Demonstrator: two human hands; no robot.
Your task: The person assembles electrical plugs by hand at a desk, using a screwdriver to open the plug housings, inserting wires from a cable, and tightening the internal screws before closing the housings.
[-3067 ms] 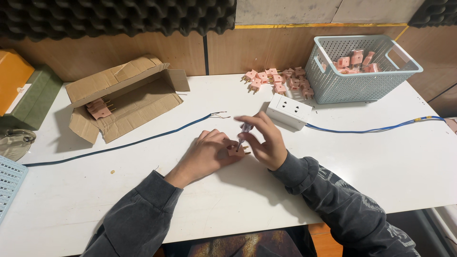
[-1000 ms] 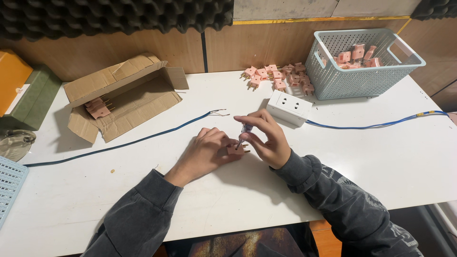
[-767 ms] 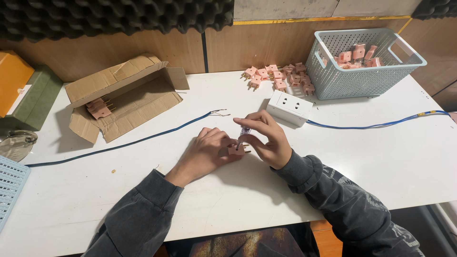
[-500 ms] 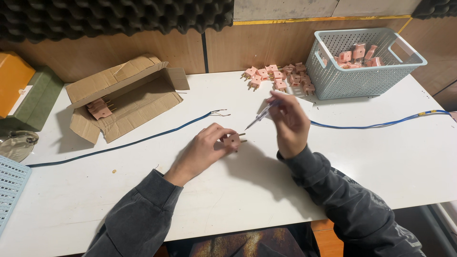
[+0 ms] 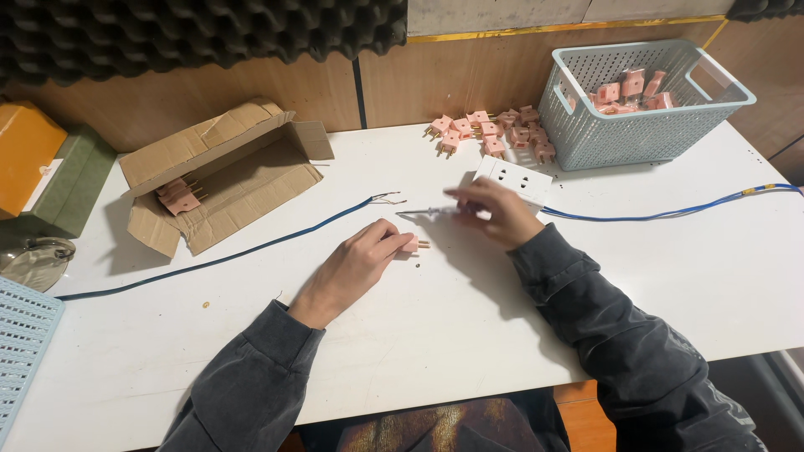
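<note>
The left hand (image 5: 356,266) pins a pink plug (image 5: 410,244) flat to the table (image 5: 469,335), fingers pressed together, steadying it; the right hand (image 5: 496,213) pinches a thin screwdriver (image 5: 427,212) alongside.

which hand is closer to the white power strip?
Right. The right hand sits just in front of the white power strip, partly overlapping its near edge. The left hand rests further down the table on a pink plug.

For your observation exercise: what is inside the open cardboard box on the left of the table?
Inside the cardboard box a few pink plugs with metal prongs lie near its left end; the rest of the visible floor is bare. The raised flap hides the back corner.
</note>
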